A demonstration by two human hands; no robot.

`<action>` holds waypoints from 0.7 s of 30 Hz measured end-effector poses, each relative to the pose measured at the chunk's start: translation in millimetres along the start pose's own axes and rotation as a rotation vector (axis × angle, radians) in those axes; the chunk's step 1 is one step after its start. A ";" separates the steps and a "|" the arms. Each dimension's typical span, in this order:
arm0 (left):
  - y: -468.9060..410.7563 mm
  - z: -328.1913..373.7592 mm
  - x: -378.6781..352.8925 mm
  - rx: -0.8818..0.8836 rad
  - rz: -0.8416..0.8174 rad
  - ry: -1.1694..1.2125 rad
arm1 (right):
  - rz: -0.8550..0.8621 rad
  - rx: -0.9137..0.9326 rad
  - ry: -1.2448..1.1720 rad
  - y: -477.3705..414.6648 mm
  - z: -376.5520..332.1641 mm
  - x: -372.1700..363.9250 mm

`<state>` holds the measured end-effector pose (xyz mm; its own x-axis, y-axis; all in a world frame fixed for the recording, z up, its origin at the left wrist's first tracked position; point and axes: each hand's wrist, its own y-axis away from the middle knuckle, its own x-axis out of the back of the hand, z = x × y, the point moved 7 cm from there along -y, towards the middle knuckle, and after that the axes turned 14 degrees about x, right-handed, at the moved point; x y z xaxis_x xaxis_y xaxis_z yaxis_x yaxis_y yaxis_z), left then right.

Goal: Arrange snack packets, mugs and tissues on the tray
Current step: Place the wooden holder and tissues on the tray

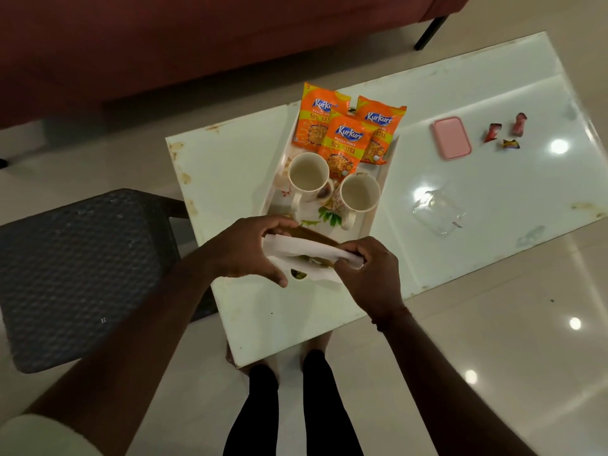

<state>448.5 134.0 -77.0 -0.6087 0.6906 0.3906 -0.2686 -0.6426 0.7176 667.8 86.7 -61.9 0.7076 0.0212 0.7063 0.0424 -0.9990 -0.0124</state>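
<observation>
I held a white tissue (306,250) pinched in both grips, left hand (245,250) and right hand (368,274), folding it, I judged, so it would lie neat. It hung over the near end of the tray (378,199), behind two mugs (309,176) and three snack packets (345,143) on the tabletop (230,166).

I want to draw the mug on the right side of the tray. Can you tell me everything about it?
The cream ceramic mug on the right stands upright on the white flower-printed tray, open mouth up and empty inside. Its outer wall carries a reddish-orange print, too small to read. Its pale handle points toward the person. An orange snack packet lies just beyond its rim. No hand touches it.
</observation>
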 end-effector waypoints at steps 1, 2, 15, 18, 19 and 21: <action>-2.3 4.6 0.0 -0.013 0.019 -0.019 | -0.004 0.025 0.015 -3.2 -1.4 1.6; -5.9 8.2 0.4 -0.031 0.046 -0.018 | -0.012 0.041 0.029 -5.8 -1.7 2.5; -37.3 24.8 11.9 -0.273 0.418 -0.441 | -0.139 0.059 0.187 -17.5 20.2 -20.0; -42.1 18.1 8.3 -0.230 0.420 -0.462 | -0.164 0.049 0.194 -17.2 24.9 -26.3; -43.5 15.3 7.8 -0.201 0.416 -0.460 | -0.176 0.046 0.196 -17.1 26.5 -28.5; -44.5 11.7 5.1 -0.158 0.394 -0.456 | -0.208 0.049 0.200 -16.2 29.1 -32.9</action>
<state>466.0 170.0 -100.3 -0.3139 0.4411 0.8408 -0.2166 -0.8954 0.3890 664.3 103.3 -105.5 0.5274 0.2122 0.8227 0.2089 -0.9710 0.1165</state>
